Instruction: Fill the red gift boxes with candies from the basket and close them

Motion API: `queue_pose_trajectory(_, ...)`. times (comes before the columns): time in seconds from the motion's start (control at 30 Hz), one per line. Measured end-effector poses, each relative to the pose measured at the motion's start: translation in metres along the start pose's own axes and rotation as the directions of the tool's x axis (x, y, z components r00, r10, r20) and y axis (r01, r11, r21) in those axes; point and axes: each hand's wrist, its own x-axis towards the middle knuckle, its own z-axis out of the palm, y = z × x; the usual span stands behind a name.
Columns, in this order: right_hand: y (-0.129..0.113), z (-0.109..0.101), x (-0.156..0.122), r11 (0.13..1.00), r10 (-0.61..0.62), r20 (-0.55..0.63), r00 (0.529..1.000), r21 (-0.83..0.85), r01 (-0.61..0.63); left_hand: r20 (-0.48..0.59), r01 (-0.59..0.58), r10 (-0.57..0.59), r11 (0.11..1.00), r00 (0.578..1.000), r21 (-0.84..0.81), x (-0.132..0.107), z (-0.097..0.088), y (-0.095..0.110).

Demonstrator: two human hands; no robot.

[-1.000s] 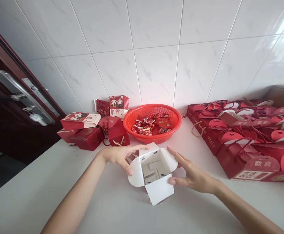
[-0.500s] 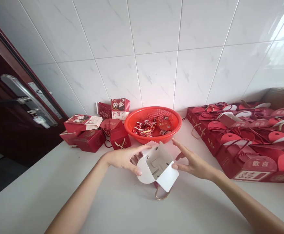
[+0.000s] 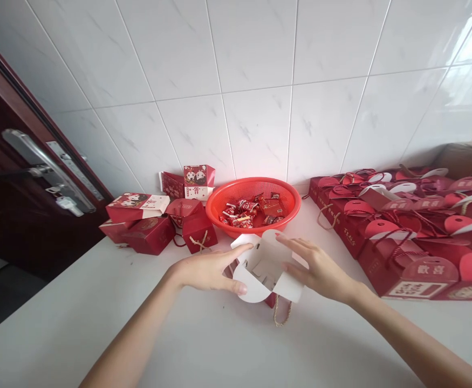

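An open-topped gift box (image 3: 262, 265), red outside and white inside, stands on the white table with its flaps spread outward. A twisted cord handle (image 3: 281, 313) hangs from its near side. My left hand (image 3: 211, 269) grips the box's left side, thumb on the rounded near flap and index finger along the far left edge. On the right, my right hand (image 3: 320, 269) holds the flaps, fingers over the far one and thumb by the rim. Just behind the box, a red plastic basket (image 3: 215, 207) holds wrapped candies (image 3: 244, 210) and a small red packet.
Several red gift boxes (image 3: 150, 235) are piled to the left of the basket. Many closed red boxes (image 3: 409, 275) with cord handles stand in rows at right. A tiled wall (image 3: 255, 134) runs behind the table, and a dark door (image 3: 13, 178) is at left.
The box has turned slightly and shifted a little right. My right hand has moved inward over the flaps, its thumb now closer to the opening. My left hand follows, still on the box.
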Motion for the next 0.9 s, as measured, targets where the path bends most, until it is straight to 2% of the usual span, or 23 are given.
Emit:
queue_pose_trajectory(0.07,0.003,0.002,0.002,0.980,0.143,0.040,0.989,0.135,-0.147,-0.003,0.017,-0.017,1.000,1.000,0.019,0.000,-0.001,0.002)
queue_pose_trajectory(0.13,0.007,0.003,0.004,0.942,0.202,0.077,0.976,0.256,-0.215,0.002,0.043,-0.043,0.999,0.999,0.031,-0.001,-0.002,0.004)
queue_pose_trajectory(0.3,0.015,0.007,0.006,0.889,0.202,0.078,0.976,0.404,-0.216,-0.010,0.078,-0.078,0.996,0.997,0.047,-0.002,-0.001,0.005)
queue_pose_trajectory(0.43,0.017,0.011,0.007,0.824,0.272,0.114,0.956,0.486,-0.292,-0.006,0.078,-0.078,0.994,0.997,0.081,-0.002,-0.002,0.007)
queue_pose_trajectory(0.53,0.017,0.011,0.010,0.865,0.263,0.035,0.964,0.435,-0.251,-0.021,0.084,-0.082,0.993,0.996,0.088,-0.001,-0.002,0.011)
queue_pose_trajectory(0.63,0.013,0.005,0.015,0.945,0.170,-0.063,0.983,0.294,-0.144,-0.025,0.062,-0.060,0.993,0.998,0.097,-0.002,-0.002,0.015)
queue_pose_trajectory(0.73,0.008,-0.007,0.021,0.975,0.094,-0.102,0.990,0.210,-0.071,-0.024,0.112,-0.110,0.989,0.994,0.097,-0.009,-0.006,0.020)
queue_pose_trajectory(0.8,0.005,-0.017,0.026,0.977,0.090,-0.150,0.985,0.206,-0.058,-0.088,0.139,-0.131,0.986,0.987,0.092,-0.014,-0.014,0.024)
queue_pose_trajectory(0.9,0.007,-0.030,0.038,0.961,0.133,-0.230,0.964,0.270,-0.068,-0.260,0.111,-0.080,0.988,0.962,0.105,-0.010,-0.036,0.024)
